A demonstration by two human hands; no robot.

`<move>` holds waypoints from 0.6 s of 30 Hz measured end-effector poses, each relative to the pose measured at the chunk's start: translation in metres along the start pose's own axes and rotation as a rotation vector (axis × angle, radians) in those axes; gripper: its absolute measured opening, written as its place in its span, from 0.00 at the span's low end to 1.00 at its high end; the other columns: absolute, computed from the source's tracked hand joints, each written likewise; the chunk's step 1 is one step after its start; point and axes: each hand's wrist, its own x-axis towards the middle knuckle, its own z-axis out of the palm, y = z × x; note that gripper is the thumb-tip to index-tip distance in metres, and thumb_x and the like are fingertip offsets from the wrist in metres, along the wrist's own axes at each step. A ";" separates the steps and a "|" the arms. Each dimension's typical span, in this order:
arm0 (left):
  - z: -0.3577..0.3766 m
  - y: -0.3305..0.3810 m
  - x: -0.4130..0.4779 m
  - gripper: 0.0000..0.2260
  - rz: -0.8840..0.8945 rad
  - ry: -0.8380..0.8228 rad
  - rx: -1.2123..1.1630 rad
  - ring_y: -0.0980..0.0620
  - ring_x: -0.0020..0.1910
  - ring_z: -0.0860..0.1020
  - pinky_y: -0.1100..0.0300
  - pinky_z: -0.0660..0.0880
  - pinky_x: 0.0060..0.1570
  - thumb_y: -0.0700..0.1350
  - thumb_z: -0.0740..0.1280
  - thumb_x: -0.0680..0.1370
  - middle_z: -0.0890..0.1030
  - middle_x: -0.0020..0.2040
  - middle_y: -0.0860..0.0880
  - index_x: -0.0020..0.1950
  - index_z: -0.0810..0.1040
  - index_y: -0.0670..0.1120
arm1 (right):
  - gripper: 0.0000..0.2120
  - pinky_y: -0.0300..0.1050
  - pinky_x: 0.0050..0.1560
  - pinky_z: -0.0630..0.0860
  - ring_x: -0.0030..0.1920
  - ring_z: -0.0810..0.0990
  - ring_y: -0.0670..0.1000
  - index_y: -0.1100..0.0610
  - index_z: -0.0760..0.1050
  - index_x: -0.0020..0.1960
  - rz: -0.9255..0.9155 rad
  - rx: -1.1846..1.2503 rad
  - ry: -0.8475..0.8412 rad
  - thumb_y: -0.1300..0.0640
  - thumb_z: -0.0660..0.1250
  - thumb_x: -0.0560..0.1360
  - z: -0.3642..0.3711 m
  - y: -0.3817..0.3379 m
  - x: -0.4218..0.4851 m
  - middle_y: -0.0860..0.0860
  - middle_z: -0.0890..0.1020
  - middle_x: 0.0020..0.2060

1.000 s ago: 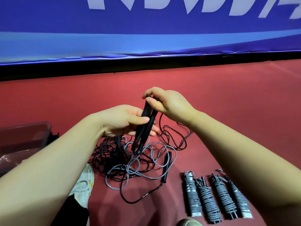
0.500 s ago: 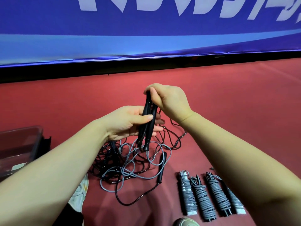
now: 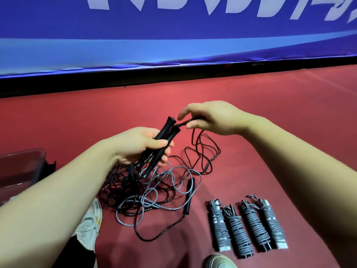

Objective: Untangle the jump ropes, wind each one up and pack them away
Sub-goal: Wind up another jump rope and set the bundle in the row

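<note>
A bin (image 3: 23, 171) sits at left. The left hand (image 3: 139, 146) grips two black handles (image 3: 162, 140) above the tangled ropes (image 3: 154, 192) on the floor. The right hand (image 3: 210, 118) pinches a black cord (image 3: 185, 123). Four wound bundles (image 3: 247, 227) lie rightmost, not yet packed.

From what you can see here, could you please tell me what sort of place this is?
Probably an indoor sports court or arena: a red sports floor, a long blue banner with large white lettering along its edge, and jump ropes spread on it.
</note>
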 end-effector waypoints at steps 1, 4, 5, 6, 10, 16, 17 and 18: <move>-0.001 -0.001 -0.001 0.05 -0.019 -0.017 0.034 0.50 0.33 0.79 0.58 0.79 0.36 0.35 0.59 0.79 0.78 0.36 0.45 0.49 0.75 0.38 | 0.14 0.40 0.42 0.65 0.44 0.74 0.45 0.49 0.75 0.61 -0.022 0.044 0.011 0.48 0.63 0.77 0.000 0.000 -0.001 0.37 0.75 0.41; 0.003 0.001 -0.002 0.04 -0.069 -0.090 0.091 0.50 0.32 0.79 0.59 0.78 0.34 0.35 0.61 0.77 0.78 0.35 0.45 0.49 0.74 0.38 | 0.12 0.40 0.49 0.71 0.47 0.74 0.38 0.51 0.79 0.56 -0.130 0.134 0.071 0.48 0.63 0.77 -0.003 -0.003 0.003 0.35 0.75 0.43; 0.005 0.002 -0.003 0.05 -0.079 -0.125 0.093 0.50 0.33 0.78 0.59 0.78 0.34 0.36 0.62 0.75 0.78 0.36 0.45 0.49 0.74 0.38 | 0.13 0.39 0.48 0.71 0.46 0.73 0.37 0.51 0.80 0.54 -0.167 0.148 0.102 0.48 0.62 0.76 -0.004 -0.005 0.007 0.34 0.75 0.42; 0.006 0.004 -0.004 0.05 -0.088 -0.152 0.094 0.50 0.33 0.78 0.59 0.78 0.35 0.37 0.63 0.75 0.78 0.36 0.45 0.49 0.74 0.38 | 0.14 0.37 0.47 0.71 0.45 0.73 0.37 0.52 0.81 0.53 -0.194 0.161 0.134 0.47 0.62 0.75 -0.005 -0.006 0.009 0.34 0.74 0.39; 0.006 0.008 -0.009 0.04 -0.078 -0.182 0.112 0.51 0.33 0.78 0.60 0.78 0.35 0.37 0.63 0.76 0.78 0.37 0.44 0.49 0.75 0.38 | 0.10 0.26 0.44 0.65 0.41 0.73 0.33 0.57 0.82 0.50 -0.221 0.286 0.194 0.54 0.65 0.75 -0.001 -0.001 0.013 0.38 0.72 0.35; 0.007 0.014 -0.013 0.07 -0.008 -0.164 0.000 0.52 0.31 0.77 0.61 0.76 0.31 0.38 0.68 0.73 0.78 0.34 0.46 0.49 0.75 0.38 | 0.07 0.31 0.42 0.70 0.35 0.71 0.40 0.51 0.74 0.46 0.041 0.674 0.204 0.60 0.60 0.79 0.045 0.003 0.000 0.45 0.74 0.34; 0.007 0.015 -0.012 0.07 -0.003 -0.139 -0.007 0.53 0.30 0.77 0.62 0.76 0.30 0.39 0.68 0.73 0.78 0.34 0.46 0.49 0.75 0.38 | 0.09 0.31 0.40 0.69 0.34 0.71 0.40 0.50 0.73 0.44 0.070 0.668 0.237 0.60 0.59 0.80 0.051 0.001 0.000 0.44 0.73 0.33; 0.007 0.016 -0.011 0.08 -0.001 -0.112 -0.014 0.53 0.30 0.76 0.62 0.76 0.30 0.40 0.66 0.72 0.77 0.34 0.47 0.49 0.75 0.38 | 0.11 0.32 0.39 0.68 0.33 0.70 0.40 0.48 0.72 0.43 0.092 0.663 0.265 0.60 0.59 0.80 0.057 -0.002 0.000 0.44 0.73 0.32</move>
